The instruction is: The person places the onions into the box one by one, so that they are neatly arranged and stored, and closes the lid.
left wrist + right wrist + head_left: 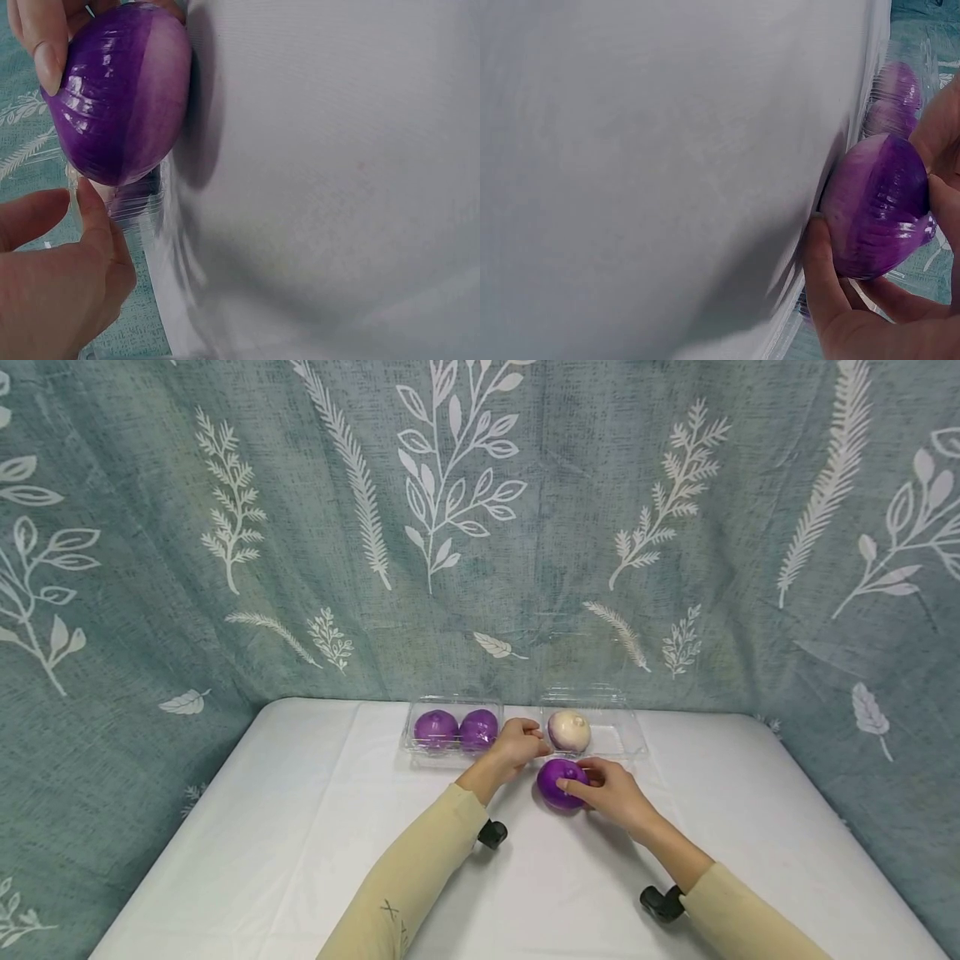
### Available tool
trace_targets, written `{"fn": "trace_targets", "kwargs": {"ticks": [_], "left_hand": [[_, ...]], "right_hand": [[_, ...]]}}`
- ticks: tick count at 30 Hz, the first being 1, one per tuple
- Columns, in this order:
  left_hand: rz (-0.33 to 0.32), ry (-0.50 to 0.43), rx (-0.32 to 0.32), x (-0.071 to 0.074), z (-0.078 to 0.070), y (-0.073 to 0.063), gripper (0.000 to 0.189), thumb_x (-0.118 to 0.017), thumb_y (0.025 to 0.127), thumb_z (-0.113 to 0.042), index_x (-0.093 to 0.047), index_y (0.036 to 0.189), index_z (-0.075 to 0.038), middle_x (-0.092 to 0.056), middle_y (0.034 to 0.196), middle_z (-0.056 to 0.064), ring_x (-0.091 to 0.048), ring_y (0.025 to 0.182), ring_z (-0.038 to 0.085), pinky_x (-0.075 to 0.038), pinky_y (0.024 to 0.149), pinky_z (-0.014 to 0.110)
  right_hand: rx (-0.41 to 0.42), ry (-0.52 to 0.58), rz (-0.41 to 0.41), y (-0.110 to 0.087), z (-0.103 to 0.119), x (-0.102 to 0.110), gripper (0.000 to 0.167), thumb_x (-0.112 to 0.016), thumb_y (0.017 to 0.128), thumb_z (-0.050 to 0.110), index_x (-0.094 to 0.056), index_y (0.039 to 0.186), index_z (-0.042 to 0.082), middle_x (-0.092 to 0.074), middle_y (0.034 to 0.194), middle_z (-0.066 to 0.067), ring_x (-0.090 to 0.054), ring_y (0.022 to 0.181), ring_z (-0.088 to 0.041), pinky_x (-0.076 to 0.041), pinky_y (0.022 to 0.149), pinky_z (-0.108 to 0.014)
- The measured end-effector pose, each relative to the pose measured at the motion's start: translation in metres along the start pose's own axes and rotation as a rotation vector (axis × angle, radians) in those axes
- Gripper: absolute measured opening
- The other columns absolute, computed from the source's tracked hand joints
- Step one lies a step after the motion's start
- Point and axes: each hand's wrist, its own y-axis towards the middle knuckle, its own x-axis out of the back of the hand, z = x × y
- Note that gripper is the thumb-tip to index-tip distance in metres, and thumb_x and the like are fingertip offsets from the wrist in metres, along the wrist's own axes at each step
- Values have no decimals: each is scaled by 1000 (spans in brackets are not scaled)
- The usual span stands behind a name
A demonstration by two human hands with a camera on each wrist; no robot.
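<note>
My right hand (pixel 609 789) grips a purple turnip (pixel 561 783), thumb on its top and fingers around its side. Low over the white table, the turnip appears shiny and deep purple above, paler below in the right wrist view. Just left of it, my left hand (pixel 517 745) holds nothing; its thumb and fingers are loosely bent and apart. In the left wrist view its fingertips (pixel 91 196) come close under the turnip (pixel 120 94). Behind the hands, a whitish turnip (pixel 569 731) with a purple lower edge sits in the left side of a clear plastic box (pixel 618 739).
Another clear plastic box (pixel 408 739) at the back left holds two purple turnips (pixel 436 727). Both boxes stand at the far edge of the white table (pixel 300 827), close to a green leaf-patterned curtain (pixel 570 527).
</note>
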Motion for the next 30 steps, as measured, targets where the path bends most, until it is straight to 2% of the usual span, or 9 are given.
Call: {"fn": "trace_targets", "kwargs": {"ticks": [9,17,21,27,30], "left_hand": [[-6,-13,2,-1,0,0,65,-67,88,12,-40,147,14,-53,133,23,-58,105,20,-52,108,40],[-9,-29,-14,-1,1,1,64,-66,87,15,-41,145,15,-54,130,24,-55,99,18,-57,93,28],[-17,-27,-15,-2,-1,1,63,-66,88,14,-40,146,15,-53,131,24,-57,105,20,-58,93,27],[-4,-68,-11,-4,-1,0,62,-60,90,17,-36,147,17,-50,132,27,-58,120,35,-59,97,30],[-8,-59,-10,-4,0,0,62,-60,90,17,-37,147,17,-50,132,27,-58,121,36,-59,97,29]], "right_hand": [[-9,-23,-5,-1,2,1,59,-77,93,31,-57,133,-8,-70,119,-26,-69,106,-32,-65,75,-35],[18,-101,-6,-7,8,13,63,-76,93,39,-58,135,-6,-68,125,-23,-67,114,-34,-62,92,-41],[40,-104,3,-9,12,26,65,-76,94,40,-58,136,-6,-68,126,-23,-65,116,-35,-61,93,-44],[47,-146,-5,-9,16,47,68,-74,94,44,-56,138,-5,-66,129,-23,-62,120,-38,-59,96,-48],[58,-178,-25,-6,17,56,70,-74,94,44,-54,140,-5,-64,131,-24,-61,121,-39,-57,98,-53]]}}
